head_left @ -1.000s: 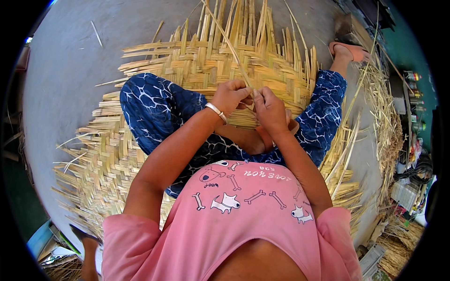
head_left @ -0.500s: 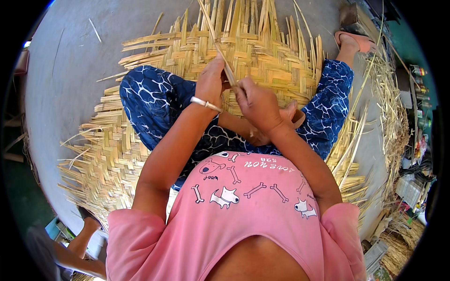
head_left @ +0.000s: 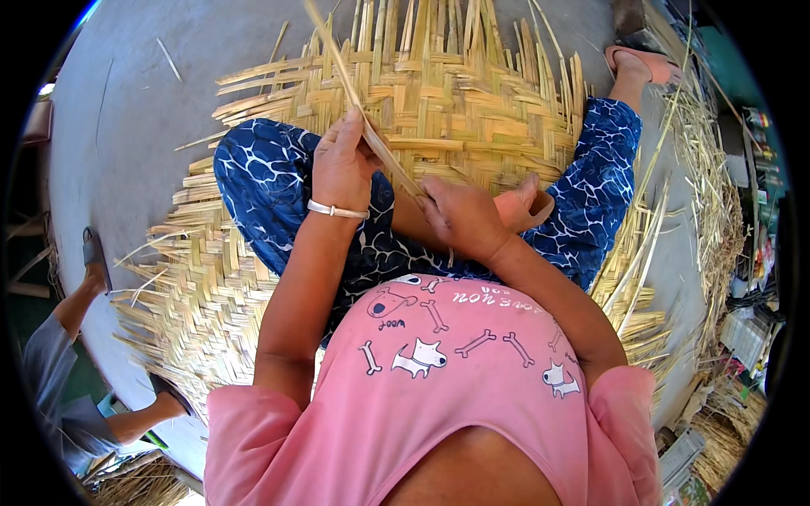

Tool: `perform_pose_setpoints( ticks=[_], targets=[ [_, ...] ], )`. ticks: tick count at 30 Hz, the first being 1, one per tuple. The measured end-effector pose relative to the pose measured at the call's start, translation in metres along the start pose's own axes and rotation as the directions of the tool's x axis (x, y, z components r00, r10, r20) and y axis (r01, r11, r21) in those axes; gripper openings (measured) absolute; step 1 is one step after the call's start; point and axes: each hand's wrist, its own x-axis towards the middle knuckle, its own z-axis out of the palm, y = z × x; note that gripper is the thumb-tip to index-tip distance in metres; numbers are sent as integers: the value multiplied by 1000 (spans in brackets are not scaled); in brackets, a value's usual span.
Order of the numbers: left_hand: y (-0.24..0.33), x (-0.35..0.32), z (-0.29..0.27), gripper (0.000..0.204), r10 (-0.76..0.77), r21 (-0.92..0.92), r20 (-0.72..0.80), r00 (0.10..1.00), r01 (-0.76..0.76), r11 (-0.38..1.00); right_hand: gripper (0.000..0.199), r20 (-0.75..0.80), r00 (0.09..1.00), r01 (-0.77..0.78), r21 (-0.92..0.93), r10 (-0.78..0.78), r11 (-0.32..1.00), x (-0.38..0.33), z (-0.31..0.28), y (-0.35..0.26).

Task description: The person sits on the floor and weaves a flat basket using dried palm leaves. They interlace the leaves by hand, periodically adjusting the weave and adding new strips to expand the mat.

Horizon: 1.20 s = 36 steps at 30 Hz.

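Note:
A long pale split-cane strip (head_left: 341, 67) runs slantwise from beyond the top edge down to my lap. My left hand (head_left: 344, 164), a pale bangle at its wrist, is closed around the strip's middle. Lower and to the right, my right hand (head_left: 464, 216) grips the near end, its fingers partly hidden beneath the hand. Under and beyond my legs spreads a woven cane mat (head_left: 472, 110) in yellow and tan, with loose strip ends sticking out at its far edge. Both hands are above my lap, apart from the mat.
Loose straw and strips (head_left: 704, 185) lie in a heap along the right. A wooden block (head_left: 648, 29) stands at the far right, near my sandalled foot (head_left: 637, 63). Another person's legs (head_left: 80, 304) in dark sandals are at the left. Grey floor (head_left: 118, 152) surrounds the mat.
Both hands have come nearer to my body, the left one also further left, and the strip has tilted with them. The other person's legs at the left show more fully now.

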Motion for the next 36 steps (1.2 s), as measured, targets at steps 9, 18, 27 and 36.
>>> perform_pose_setpoints(
  ticks=[9, 18, 27, 36],
  targets=[
    [-19, 3, 3, 25, 264, 421, 76, 961, -271, 866, 18, -90, 985, -146, 27, 148, 989, 16, -11, -7],
    [-17, 2, 5, 23, 297, 484, 39, 954, -278, 830, 15, -279, 960, -52, -124, 16, 991, 58, -5, -14],
    [-5, 12, -7, 20, -55, -48, 4, 998, 55, 997, 19, -265, 963, -75, -102, 46, 992, 68, -12, -25],
    [-9, 16, -11, 26, -99, -217, -29, 995, 90, 972, 27, -201, 978, -70, -84, 52, 994, 60, -10, -25]
  ],
)
